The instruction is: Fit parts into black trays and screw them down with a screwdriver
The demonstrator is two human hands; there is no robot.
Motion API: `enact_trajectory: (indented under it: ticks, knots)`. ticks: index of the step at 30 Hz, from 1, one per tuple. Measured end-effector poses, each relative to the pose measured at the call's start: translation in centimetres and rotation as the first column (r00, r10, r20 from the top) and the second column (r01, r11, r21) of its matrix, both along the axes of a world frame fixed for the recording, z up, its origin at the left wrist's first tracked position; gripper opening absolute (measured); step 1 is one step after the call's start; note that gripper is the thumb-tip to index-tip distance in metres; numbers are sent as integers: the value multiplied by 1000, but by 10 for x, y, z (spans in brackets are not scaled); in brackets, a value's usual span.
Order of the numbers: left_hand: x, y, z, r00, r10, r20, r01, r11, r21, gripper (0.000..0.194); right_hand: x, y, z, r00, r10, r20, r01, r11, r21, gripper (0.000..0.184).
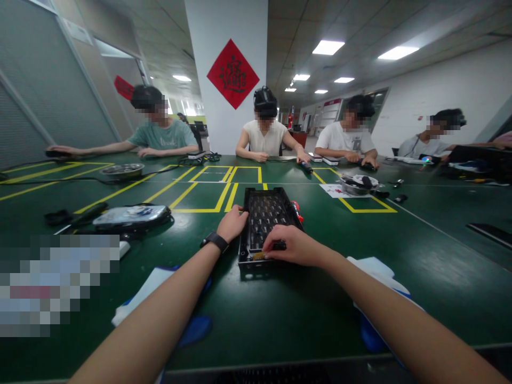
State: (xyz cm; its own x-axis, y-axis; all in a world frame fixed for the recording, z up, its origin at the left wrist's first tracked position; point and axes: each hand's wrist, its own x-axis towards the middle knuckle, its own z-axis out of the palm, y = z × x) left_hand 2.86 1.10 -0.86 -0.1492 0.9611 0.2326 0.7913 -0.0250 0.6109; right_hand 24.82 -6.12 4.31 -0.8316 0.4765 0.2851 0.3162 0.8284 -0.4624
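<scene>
A black open tray-like case (242, 260) lies on the green table in front of me, its long side running away from me. Inside are several rows of small metallic pieces (267, 208). My left hand (232, 224) grips the left edge of the case, with a dark band on its wrist. Over the near right part of the case, my right hand (294, 244) is closed in a pinch. A small dark thing shows beneath its fingers, too hidden to name. By those fingertips, a yellowish piece (259, 256) sits at the near end.
Red round things (298, 210) sit against the case's right side. White-and-blue gloves (148, 288) lie under my forearms. A patterned case (132, 215) is at left; metal bowls (360, 185) stand farther off. Several people sit across the table (420, 256), which carries yellow tape lines.
</scene>
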Motion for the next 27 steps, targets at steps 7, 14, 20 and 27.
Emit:
enact_trajectory:
  ticks: [7,14,20,27]
  knots:
    - [-2,1,1,999,34,-22,-35,999,-18,39,-1,1,-2,1000,-4,23,4,1000,11,15]
    - [-1,4,-4,985,-75,153,76,997,1,46,1,3,-2,1000,-1,-13,1,999,49,13]
    - [5,0,-3,996,-58,70,56,998,20,38,1,3,-2,999,-26,-43,29,997,78,12]
    - [10,-8,2,1000,6,-15,-6,1000,25,38,0,-4,2,992,-100,72,89,985,146,13]
